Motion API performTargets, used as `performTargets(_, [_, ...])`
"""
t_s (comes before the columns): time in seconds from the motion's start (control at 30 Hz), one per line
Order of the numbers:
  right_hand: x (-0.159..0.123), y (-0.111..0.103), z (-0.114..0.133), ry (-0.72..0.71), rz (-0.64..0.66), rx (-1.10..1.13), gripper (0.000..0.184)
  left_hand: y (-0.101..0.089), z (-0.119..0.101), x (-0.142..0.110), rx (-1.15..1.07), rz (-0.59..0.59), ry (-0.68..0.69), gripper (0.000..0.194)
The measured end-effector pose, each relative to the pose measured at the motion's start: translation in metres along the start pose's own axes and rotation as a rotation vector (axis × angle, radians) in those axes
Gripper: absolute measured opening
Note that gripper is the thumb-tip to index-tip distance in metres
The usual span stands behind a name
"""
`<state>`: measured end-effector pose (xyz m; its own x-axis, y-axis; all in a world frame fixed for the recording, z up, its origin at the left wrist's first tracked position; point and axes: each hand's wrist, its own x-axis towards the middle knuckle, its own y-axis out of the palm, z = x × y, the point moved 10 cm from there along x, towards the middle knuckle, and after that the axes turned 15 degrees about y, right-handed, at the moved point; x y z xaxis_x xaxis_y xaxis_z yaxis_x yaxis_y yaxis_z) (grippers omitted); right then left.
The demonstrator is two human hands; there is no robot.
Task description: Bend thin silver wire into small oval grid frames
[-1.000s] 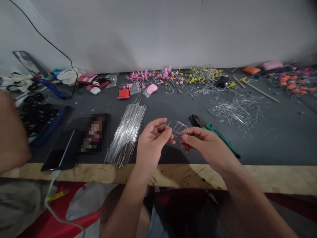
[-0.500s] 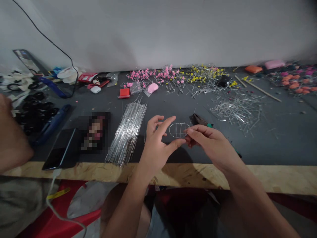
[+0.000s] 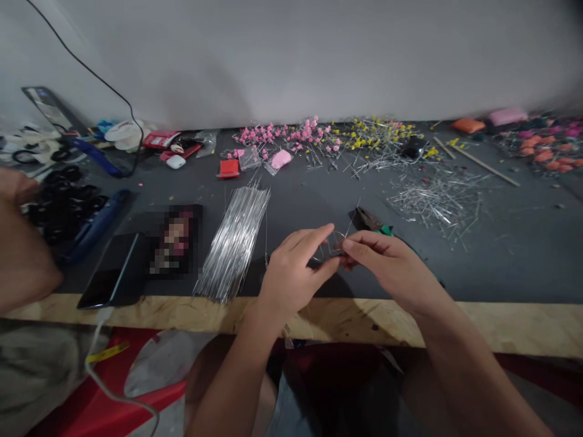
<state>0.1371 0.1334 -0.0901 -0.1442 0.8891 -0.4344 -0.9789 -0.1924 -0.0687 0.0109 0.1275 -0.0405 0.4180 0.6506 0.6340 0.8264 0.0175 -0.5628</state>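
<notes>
1. We are seeing a bare right hand (image 3: 345,247) pinching the right end of a small, rounded frame of thin silver wire (image 3: 329,247) between thumb and fingers.
2. We are seeing a bare left hand (image 3: 326,247) bracketing the frame's left part, forefinger above, thumb below, the two tips standing apart; we are not managing to tell whether they are pressing on the wire.
3. Frame location: it is hanging between both hands, near the front edge of the dark grey, flat tabletop (image 3: 501,267), partly hidden by fingers.
4. Just changed: half a second ago the left hand was spreading wider and the oval was showing nearly whole; now its fingers are closing in and covering much of the outline. The right hand is keeping its pinch.
5. Meaning, as we are judging it: the right hand is steadying the piece while the left is adjusting or turning it; handwork, no tool.
6. Pliers with green handles and dark metal jaws (image 3: 370,221) are lying just beyond the right hand, partly covered by it, unheld.
7. Around them we are noting a bundle of long, straight silver wires (image 3: 234,243) lying left of the left hand, and a loose heap of short silver wire pieces (image 3: 435,203) lying beyond the pliers.
</notes>
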Motion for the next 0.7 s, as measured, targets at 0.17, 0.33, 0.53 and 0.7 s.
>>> performTargets(0.17, [0.0, -0.001, -0.001, -0.013, -0.001, -0.015, 0.022, 0.001, 0.002, 0.0, -0.006, -0.003, -0.018, 0.036])
performTargets(0.33, [0.001, -0.003, -0.003, -0.006, -0.007, -0.007, 0.022, 0.002, 0.004, 0.001, -0.06, 0.024, -0.039, 0.041])
performTargets(0.53, [0.003, -0.015, -0.006, 0.014, -0.08, 0.148, 0.02, -0.006, 0.015, -0.004, -0.112, -0.055, -0.176, 0.047])
performTargets(0.7, [0.004, -0.014, -0.007, 0.024, -0.069, 0.167, 0.023, -0.008, 0.019, -0.005, -0.119, -0.081, -0.232, 0.042])
